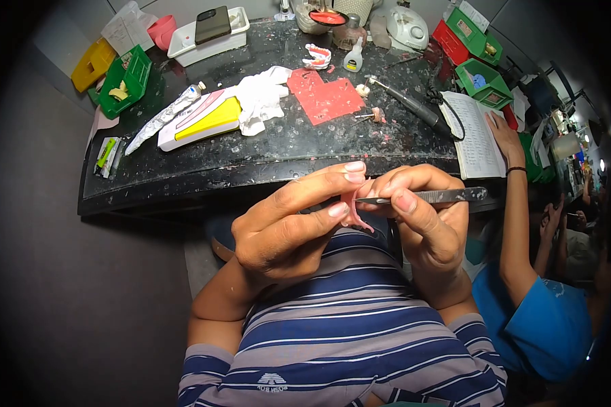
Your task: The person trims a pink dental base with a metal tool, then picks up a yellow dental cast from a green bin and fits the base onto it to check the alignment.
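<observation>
My left hand (288,224) pinches a small pink wax denture piece (352,209) between thumb and fingers, held over my lap just below the bench edge. My right hand (424,220) grips a flat metal carving tool (441,197), whose tip touches the pink piece. Both hands are close together, in front of my striped shirt.
The dark workbench (265,156) carries a red wax sheet (324,97), a white cloth (261,102), a yellow-and-white box (204,121), a handpiece (414,108), a denture model (317,57) and green bins (125,81). Another person's arm (516,224) rests on a notebook (477,132) at right.
</observation>
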Demonstrator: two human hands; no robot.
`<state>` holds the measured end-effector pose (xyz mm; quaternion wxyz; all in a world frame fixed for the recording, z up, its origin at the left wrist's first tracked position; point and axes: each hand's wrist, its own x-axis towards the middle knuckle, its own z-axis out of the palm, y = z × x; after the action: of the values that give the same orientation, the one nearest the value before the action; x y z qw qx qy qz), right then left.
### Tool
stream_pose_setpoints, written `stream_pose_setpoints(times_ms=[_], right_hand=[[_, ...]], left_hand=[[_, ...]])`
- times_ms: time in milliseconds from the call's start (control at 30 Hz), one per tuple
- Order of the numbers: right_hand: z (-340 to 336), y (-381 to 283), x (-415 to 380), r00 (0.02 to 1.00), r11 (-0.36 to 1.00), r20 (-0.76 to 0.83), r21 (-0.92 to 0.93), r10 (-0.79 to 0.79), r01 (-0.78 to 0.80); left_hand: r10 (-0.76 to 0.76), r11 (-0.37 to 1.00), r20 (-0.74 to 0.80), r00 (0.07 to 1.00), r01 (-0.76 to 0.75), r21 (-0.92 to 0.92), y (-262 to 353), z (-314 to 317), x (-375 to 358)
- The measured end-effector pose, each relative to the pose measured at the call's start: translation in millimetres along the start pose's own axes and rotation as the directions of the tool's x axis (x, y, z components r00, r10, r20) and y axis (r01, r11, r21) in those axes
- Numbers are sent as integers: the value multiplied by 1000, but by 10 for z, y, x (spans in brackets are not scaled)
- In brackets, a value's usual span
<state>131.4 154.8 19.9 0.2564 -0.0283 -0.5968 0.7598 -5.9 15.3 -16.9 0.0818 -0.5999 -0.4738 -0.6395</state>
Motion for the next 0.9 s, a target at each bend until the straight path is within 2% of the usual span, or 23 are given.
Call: stream_pose_setpoints(times_ms=[167, 300, 367, 400, 467, 500, 533, 600, 633, 667, 733, 767, 800, 867, 900], right_hand=[[0, -11, -3, 991, 987, -25, 96, 131, -128], [-75, -2, 46, 977, 929, 48, 300, 210, -214], [-130, -9, 70, 974, 884, 62, 410, 217, -223], [-167, 8, 71, 984, 885, 77, 429, 162, -179], [-198, 92, 79, 998, 915, 48, 403, -46, 23], [-231, 100, 78, 992, 934, 17, 341, -125, 112], [-268, 102, 70, 992, 934, 18, 340, -126, 112], [-318, 100, 39, 940, 936, -66, 94, -335, 340], [-294, 102, 27, 912, 918, -117, 14, -393, 397], [-297, 71, 5, 912, 918, -118, 14, -393, 397], [-319, -4, -26, 938, 937, 24, -55, -345, 345], [-288, 21, 19, 923, 924, 75, -41, -377, 380], [-99, 24, 7, 892, 870, -41, -242, -451, 429], [-52, 46, 28, 871, 787, 67, -399, -487, 471], [6, 34, 27, 861, 737, 85, -479, -502, 477]], left_hand=[[62, 995, 6, 998, -62, 75, -44, 11, 4], [102, 983, 63, 993, -111, 146, -48, -22, 30], [165, 983, 13, 986, -166, 82, -111, 1, 14], [168, 982, 10, 986, -168, 85, -107, 19, 4], [7, 992, -75, 997, -16, -123, -88, 52, -20], [-1, 982, -68, 998, -12, -189, -114, 50, -20], [1, 982, -70, 998, -14, -188, -103, 54, -22], [-192, 880, -56, 980, 146, -451, -66, 71, -30], [-197, 874, -49, 979, 153, -461, -66, 71, -20], [-197, 874, -48, 979, 154, -462, -84, 71, -20], [-101, 945, -78, 992, 71, -318, -130, 64, -23], [-70, 967, -70, 995, 51, -249, -118, 49, -19], [-71, 967, -68, 995, 52, -249, -116, 39, -19], [-27, 988, -40, 999, 20, -153, -115, 27, -22], [-17, 983, -136, 991, -8, -181, -141, 90, -30]])
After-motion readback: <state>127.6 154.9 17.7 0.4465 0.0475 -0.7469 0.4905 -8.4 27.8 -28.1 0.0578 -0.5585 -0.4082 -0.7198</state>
